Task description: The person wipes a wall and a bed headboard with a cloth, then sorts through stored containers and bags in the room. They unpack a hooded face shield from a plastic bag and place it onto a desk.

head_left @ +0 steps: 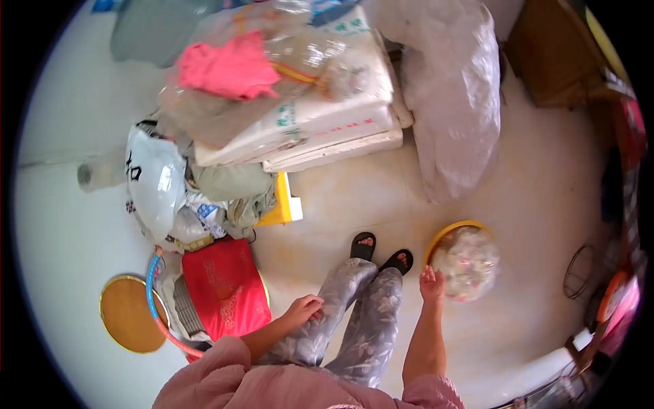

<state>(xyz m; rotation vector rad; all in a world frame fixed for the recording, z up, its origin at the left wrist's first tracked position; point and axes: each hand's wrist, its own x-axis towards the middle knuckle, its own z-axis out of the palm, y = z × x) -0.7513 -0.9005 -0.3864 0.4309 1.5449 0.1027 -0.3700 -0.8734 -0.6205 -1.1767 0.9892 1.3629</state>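
Observation:
My left hand (304, 311) hangs over my left thigh, its fingers loosely bent and apart, with nothing visible in them. At the near left edge of a yellow basin (466, 224), my right hand (431, 283) has its fingers curled in. Whether it grips anything is hidden. A clear plastic bag (469, 264) with whitish and pinkish contents fills the basin and covers its near side. The bag lies right beside my right hand; contact between them cannot be made out. My feet in black sandals (364, 247) stand on the pale tiled floor.
White foam boxes (334, 133) carry plastic bags and a pink cloth (231, 65). A large whitish sack (453, 102) stands farther right. To the left are a red bag (225, 286), a hoop (151, 286), a round brown board (129, 313) and a white bag (157, 180).

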